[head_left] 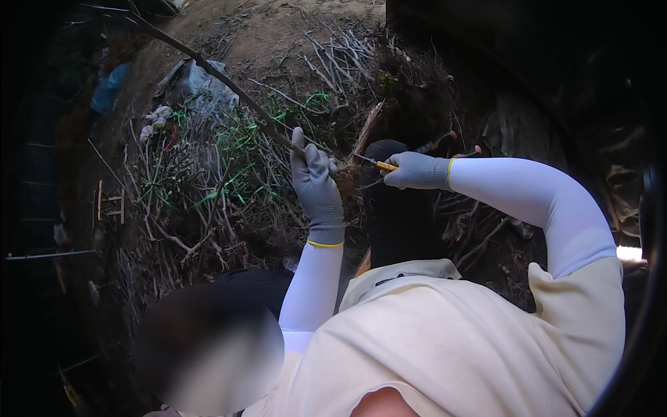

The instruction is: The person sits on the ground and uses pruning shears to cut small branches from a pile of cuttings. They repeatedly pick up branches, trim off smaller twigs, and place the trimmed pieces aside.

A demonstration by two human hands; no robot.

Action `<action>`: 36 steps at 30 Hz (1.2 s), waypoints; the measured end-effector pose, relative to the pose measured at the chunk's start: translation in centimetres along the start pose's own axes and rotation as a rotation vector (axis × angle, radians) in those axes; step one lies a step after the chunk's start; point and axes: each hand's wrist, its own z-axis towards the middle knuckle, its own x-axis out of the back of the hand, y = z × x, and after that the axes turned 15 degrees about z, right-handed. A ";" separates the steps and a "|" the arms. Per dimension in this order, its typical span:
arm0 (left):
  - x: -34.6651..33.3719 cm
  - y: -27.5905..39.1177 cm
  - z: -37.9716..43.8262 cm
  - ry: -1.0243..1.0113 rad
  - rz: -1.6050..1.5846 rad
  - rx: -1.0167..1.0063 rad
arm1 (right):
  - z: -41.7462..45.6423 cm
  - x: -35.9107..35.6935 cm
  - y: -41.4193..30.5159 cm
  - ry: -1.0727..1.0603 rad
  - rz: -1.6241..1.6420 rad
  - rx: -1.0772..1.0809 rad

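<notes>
My left hand (318, 190), in a grey knit glove with a yellow cuff edge, grips the lower end of a long, thin woody stem (224, 79). The stem slants up to the far left. Beside that hand are a thick, rough brown woody stub (368, 125) and a tangle of fine roots (348, 180); whether they join the stem is hidden by my fingers. My right hand (417, 171), gloved alike, closes around a small yellow-handled knife (386, 166). Its narrow blade points left and meets or nearly meets the base of the stub, above my dark-trousered knee (388, 151).
Bundled bare-root saplings (208, 208) with green ties cover the ground at left. More cut branches (338, 57) lie farther off, near crumpled plastic sheeting (208, 86). Orange-handled tools (469, 151) rest beyond my right wrist. A small wooden frame (110, 206) stands at far left.
</notes>
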 end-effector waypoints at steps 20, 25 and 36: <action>2.0 -1.0 1.8 0.018 -0.005 0.056 | 2.2 0.0 -2.9 -0.040 -0.171 -0.042; 3.9 -0.5 2.2 0.129 0.017 0.290 | 1.9 -1.2 3.1 0.197 -0.224 0.248; 11.3 1.1 4.9 -0.014 0.070 0.273 | 0.6 -3.2 6.9 0.461 0.988 0.590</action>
